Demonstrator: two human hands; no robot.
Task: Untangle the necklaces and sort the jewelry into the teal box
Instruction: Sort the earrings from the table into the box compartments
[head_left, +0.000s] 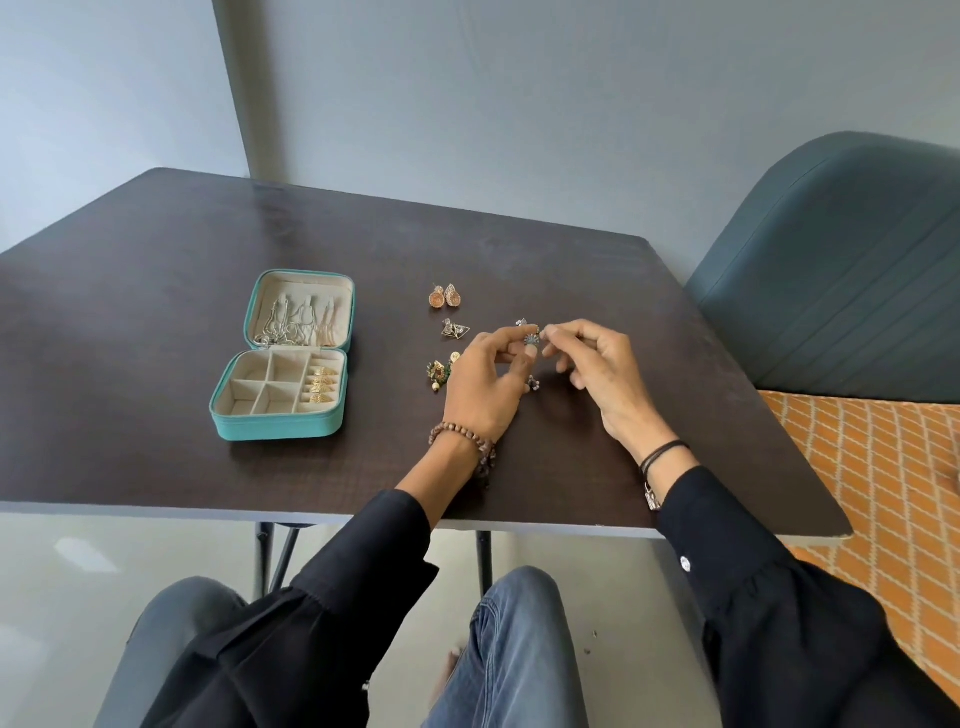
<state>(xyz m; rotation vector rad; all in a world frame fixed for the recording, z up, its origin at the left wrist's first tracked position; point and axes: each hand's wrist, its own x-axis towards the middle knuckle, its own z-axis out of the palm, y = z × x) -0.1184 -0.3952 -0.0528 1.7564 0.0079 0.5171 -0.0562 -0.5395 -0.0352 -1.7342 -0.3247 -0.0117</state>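
Note:
The teal box (270, 428) lies open on the left of the dark table (156, 291). Necklaces (296, 322) hang inside its lid, and gold rings (323, 385) fill the right slot of its tray. My left hand (485, 384) pinches a small blue-silver earring (531, 340) between thumb and fingers. My right hand (602, 374) pinches the same earring from the right side. Loose on the table are two round orange-gold earrings (445, 297), a triangular earring (457, 329) and a green-gold piece (439, 371). Another small piece (534, 383) peeks out under my left hand.
A teal upholstered chair (841, 270) stands to the right of the table, above an orange patterned rug (883, 467). A grey wall runs behind the table. The table's front edge (363, 514) crosses above my knees.

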